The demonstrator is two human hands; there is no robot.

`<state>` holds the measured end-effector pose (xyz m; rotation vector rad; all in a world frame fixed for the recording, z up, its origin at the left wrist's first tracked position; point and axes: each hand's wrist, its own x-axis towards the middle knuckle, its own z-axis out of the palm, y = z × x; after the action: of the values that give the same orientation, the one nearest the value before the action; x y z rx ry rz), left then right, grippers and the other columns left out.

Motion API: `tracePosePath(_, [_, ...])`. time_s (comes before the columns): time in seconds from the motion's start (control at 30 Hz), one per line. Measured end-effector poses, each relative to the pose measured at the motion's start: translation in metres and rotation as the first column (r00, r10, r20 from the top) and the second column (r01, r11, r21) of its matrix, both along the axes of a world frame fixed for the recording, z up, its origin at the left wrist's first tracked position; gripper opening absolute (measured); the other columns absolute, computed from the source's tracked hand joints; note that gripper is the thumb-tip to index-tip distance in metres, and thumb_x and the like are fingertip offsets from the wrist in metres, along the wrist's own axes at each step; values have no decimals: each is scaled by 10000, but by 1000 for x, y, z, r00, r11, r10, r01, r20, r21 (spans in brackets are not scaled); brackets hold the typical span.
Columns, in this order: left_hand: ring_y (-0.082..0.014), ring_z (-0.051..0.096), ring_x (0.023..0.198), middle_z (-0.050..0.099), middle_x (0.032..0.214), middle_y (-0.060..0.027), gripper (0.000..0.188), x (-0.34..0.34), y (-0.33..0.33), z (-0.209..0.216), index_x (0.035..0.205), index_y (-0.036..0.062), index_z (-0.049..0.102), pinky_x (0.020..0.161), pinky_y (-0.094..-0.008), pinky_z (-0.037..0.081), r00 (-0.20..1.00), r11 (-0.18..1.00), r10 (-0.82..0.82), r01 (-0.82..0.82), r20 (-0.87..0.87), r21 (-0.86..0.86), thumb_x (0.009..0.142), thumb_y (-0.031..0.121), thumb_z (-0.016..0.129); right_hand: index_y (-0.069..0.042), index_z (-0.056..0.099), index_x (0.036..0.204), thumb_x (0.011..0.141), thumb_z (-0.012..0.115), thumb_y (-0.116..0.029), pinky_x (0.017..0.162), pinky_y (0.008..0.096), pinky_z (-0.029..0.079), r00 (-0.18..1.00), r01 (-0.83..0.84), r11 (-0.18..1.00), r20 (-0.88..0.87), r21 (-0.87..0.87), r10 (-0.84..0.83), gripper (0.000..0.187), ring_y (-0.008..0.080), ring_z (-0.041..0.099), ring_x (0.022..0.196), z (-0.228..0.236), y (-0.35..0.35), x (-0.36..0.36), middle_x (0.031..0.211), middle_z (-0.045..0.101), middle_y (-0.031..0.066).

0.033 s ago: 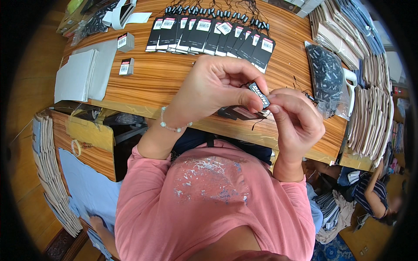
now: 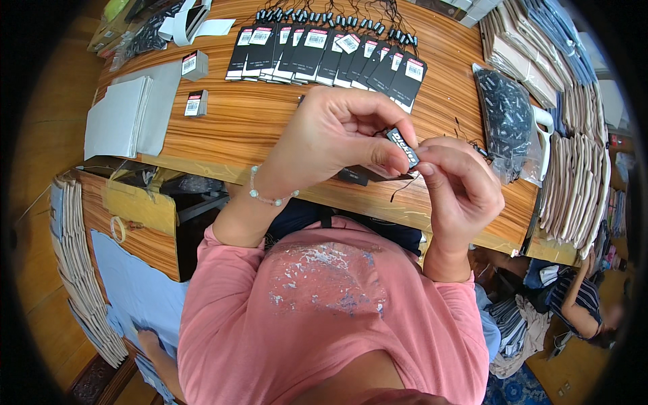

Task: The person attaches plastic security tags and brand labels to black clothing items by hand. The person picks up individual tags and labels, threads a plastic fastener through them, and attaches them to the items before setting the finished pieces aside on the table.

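My left hand (image 2: 344, 125), a beaded bracelet on its wrist, pinches a small black seal tag (image 2: 403, 149) with white lettering between thumb and fingertips. At the seal tag's right end, the thumb and forefinger of my right hand (image 2: 462, 179) are closed on it too. A thin black cord (image 2: 403, 191) hangs below the fingers. Partly hidden under my hands is a black hang tag (image 2: 353, 177) near the table edge. Beyond them, a fanned row of black hang tags (image 2: 314, 50) with white stickers lies on the table, their cords and small black seals toward the far side.
Two small stacks of stickered labels (image 2: 196, 104) and white sheets (image 2: 118, 115) lie left. To the right are a bag of black seals (image 2: 503, 111), a white-handled tool (image 2: 542, 138) and stacked folded garments (image 2: 570, 189). Other people's arms show at lower left and right.
The black hang tag below my hands has shifted slightly and shows less. The hand at lower left has moved a little. My own hands stay almost still.
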<state>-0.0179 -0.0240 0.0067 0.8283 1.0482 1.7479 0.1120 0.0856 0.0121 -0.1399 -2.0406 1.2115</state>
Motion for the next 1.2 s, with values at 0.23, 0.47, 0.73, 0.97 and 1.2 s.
tracePosePath(0.23, [-133,589,702,576,799,-99,199,5,0,4,812,-58,574,621,-226,522,1000,1000,4,-4,11,-1,642,-111,663,37,596,726,635,621,121,580,259,468,999,25,999,-43,45,-24,126,197,592,644,0,-2,2,702,601,122])
tracePosePath(0.47, [-143,588,731,571,827,-109,193,6,2,2,826,-66,569,637,-237,529,1000,1000,-7,7,15,21,660,-97,663,41,592,731,635,615,133,584,258,467,997,56,997,-65,47,-53,135,201,588,641,-3,-3,2,699,595,126])
tracePosePath(0.73, [-151,590,743,567,835,-110,190,8,3,-2,833,-70,565,640,-247,537,1000,999,17,-17,1,43,670,-84,662,42,590,743,636,614,135,573,256,466,995,75,997,-64,35,-72,144,200,587,640,-6,-3,1,696,594,127])
tracePosePath(0.97, [-150,591,760,577,821,-95,187,1,1,-2,847,-50,580,673,-246,514,1000,1000,20,-20,-9,-7,680,-55,665,44,594,798,706,599,74,642,251,467,997,-74,978,-30,-196,70,97,178,586,714,-5,7,0,795,603,130])
tracePosePath(1.2, [-112,521,755,574,788,-46,234,-10,-3,10,899,6,652,669,-203,417,791,973,227,-206,-568,103,668,-32,655,51,513,1040,811,567,-94,743,260,450,914,-314,840,98,-443,393,277,156,576,827,5,17,-18,977,571,122])
